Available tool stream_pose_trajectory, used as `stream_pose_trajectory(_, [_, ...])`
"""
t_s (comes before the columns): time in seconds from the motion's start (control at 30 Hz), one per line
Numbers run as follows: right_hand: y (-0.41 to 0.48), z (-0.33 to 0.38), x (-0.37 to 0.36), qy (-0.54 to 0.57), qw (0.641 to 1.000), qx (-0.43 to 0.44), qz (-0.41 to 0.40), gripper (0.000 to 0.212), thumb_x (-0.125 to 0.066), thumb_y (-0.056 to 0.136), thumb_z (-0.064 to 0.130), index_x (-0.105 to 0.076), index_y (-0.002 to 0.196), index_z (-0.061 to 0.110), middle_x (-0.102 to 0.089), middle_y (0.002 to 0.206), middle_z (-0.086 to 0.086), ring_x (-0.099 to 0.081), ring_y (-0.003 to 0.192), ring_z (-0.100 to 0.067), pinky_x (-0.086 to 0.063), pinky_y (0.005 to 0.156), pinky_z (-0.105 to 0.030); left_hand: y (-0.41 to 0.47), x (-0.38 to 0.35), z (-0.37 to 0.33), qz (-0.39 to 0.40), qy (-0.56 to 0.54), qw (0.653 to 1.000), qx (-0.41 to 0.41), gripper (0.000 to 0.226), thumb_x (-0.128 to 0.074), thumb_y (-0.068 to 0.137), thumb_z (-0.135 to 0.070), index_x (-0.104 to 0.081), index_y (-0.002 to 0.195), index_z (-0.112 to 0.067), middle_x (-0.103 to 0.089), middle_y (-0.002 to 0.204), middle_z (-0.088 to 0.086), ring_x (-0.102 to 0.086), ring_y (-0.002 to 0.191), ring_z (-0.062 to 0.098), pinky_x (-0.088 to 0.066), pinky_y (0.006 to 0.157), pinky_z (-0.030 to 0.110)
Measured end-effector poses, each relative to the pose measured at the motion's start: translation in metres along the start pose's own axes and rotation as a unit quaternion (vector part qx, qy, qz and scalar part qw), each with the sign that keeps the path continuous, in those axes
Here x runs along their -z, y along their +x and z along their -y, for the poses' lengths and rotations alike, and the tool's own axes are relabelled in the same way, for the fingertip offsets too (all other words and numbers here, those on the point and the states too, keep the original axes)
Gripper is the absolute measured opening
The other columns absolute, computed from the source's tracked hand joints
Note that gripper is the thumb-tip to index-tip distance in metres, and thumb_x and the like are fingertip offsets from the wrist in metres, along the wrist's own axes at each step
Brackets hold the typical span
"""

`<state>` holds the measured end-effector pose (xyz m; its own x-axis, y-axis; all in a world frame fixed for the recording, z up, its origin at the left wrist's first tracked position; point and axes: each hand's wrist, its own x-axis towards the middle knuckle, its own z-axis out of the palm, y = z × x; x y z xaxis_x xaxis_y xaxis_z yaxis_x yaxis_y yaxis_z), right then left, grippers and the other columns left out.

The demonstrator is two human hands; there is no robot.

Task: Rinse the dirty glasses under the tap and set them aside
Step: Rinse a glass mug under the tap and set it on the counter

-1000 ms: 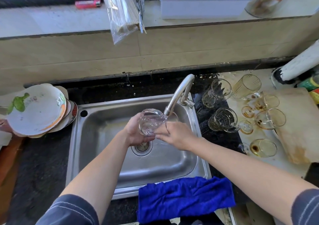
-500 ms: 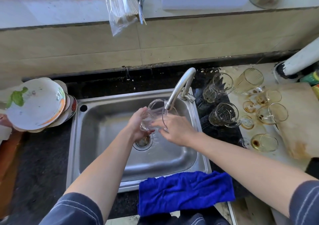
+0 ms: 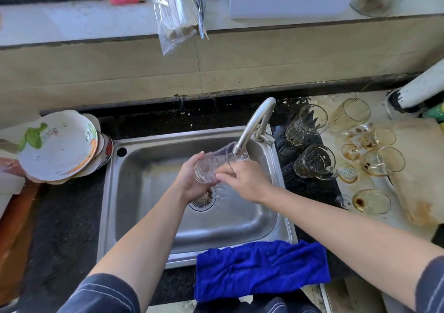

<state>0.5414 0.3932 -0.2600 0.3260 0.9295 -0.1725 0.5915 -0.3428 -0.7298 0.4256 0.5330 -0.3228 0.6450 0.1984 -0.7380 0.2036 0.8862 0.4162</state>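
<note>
Left hand [image 3: 189, 180] grips the glass [image 3: 207, 170] by its base, right hand [image 3: 248, 182] pinches its rim as before, mouth now tipped up to the tap [image 3: 254, 125]; stained glasses [image 3: 371, 201] sit right of the sink [image 3: 284, 200].

glass [image 3: 211, 168]: turned a little in the grip; its far rim now sits higher, up against the spout of the tap [image 3: 252, 130].
left hand [image 3: 189, 180]: thumb has crept further over the glass.
right hand [image 3: 245, 180]: fingertips shifted slightly along the glass's side.
water [image 3: 223, 189]: now rippling beside the drain [image 3: 201, 198].
</note>
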Motion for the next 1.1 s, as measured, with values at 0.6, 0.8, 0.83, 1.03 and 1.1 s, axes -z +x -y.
stream_pose_trajectory(0.6, [-0.011, -0.022, 0.006, -0.219, 0.956, 0.190, 0.046, 0.030, -0.064, 0.090, 0.021, -0.069, 0.120, 0.021, -0.065, 0.127, 0.003, -0.054, 0.126, -0.013, -0.046, 0.088, -0.036, -0.007, 0.007, 0.010, -0.087, 0.087, 0.990, 0.069, 0.031, -0.051, 0.090, -0.041, -0.062, 0.095, -0.012, -0.068, 0.075, 0.009, -0.059, 0.072, 0.024, -0.046, 0.065, 0.032])
stream_pose_trajectory(0.8, [-0.005, -0.006, 0.006, 0.019, 0.999, -0.010, 0.043, 0.021, -0.064, 0.092, 0.030, -0.076, 0.106, 0.020, -0.074, 0.105, 0.006, -0.065, 0.097, -0.006, -0.048, 0.090, -0.028, -0.012, 0.008, 0.005, 0.010, 0.039, 0.998, 0.049, 0.042, -0.050, 0.090, -0.044, -0.065, 0.113, -0.013, -0.067, 0.104, 0.014, -0.064, 0.086, 0.028, -0.051, 0.082, 0.041])
stream_pose_trajectory(0.83, [-0.004, -0.002, 0.003, 0.056, 0.998, -0.033, 0.003, 0.018, -0.065, 0.092, 0.027, -0.077, 0.102, 0.018, -0.075, 0.102, 0.005, -0.066, 0.094, -0.006, -0.050, 0.090, -0.030, -0.013, 0.003, 0.007, 0.019, 0.011, 0.999, 0.026, 0.036, -0.052, 0.089, -0.039, -0.067, 0.109, -0.014, -0.067, 0.103, 0.013, -0.064, 0.086, 0.027, -0.048, 0.084, 0.042])
stream_pose_trajectory(1.03, [-0.015, 0.001, 0.008, 0.056, 0.997, -0.027, 0.047, 0.030, -0.056, 0.097, 0.033, -0.072, 0.112, 0.012, -0.072, 0.112, -0.003, -0.065, 0.100, -0.014, -0.051, 0.091, -0.037, -0.006, 0.004, 0.010, -0.053, 0.007, 0.998, -0.020, 0.054, -0.051, 0.091, -0.050, -0.066, 0.119, -0.006, -0.063, 0.123, 0.020, -0.062, 0.086, 0.026, -0.047, 0.071, 0.034])
stream_pose_trajectory(1.1, [-0.018, -0.003, 0.015, -0.050, 0.996, 0.030, 0.067, 0.035, -0.050, 0.099, 0.037, -0.069, 0.118, 0.014, -0.068, 0.121, -0.001, -0.060, 0.113, -0.017, -0.046, 0.096, -0.037, -0.005, 0.011, 0.007, -0.069, 0.030, 0.997, -0.013, 0.055, -0.046, 0.093, -0.052, -0.065, 0.120, -0.007, -0.067, 0.116, 0.017, -0.064, 0.084, 0.025, -0.046, 0.067, 0.032])
